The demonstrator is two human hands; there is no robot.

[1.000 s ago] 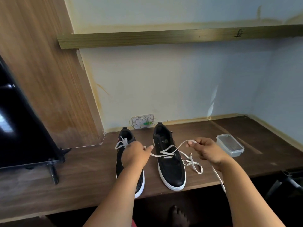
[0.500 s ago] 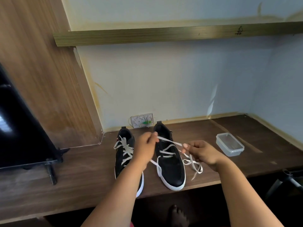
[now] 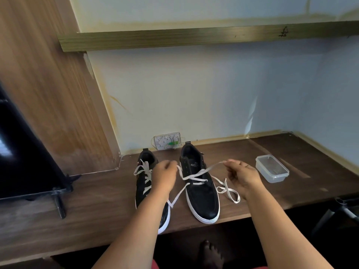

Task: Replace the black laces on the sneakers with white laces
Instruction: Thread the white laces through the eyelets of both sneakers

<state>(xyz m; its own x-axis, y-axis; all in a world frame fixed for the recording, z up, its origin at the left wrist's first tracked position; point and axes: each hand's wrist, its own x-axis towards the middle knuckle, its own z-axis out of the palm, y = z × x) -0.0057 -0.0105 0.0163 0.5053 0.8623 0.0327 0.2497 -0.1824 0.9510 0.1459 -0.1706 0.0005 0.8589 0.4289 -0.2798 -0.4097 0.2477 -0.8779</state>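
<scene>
- Head view: two black sneakers stand side by side on the brown bench (image 3: pixel 97 206), toes toward the person.
- Left hand (image 3: pixel 164 175) pinches one end of the white lace (image 3: pixel 194 178) above the left sneaker (image 3: pixel 145 183), which is already laced white.
- Right hand (image 3: pixel 242 174) pinches the other end, stretched up from the right sneaker (image 3: pixel 202 197); slack loops lie on the bench beside it.
- Clear lidded container (image 3: pixel 272 168) sits near the right hand.
</scene>
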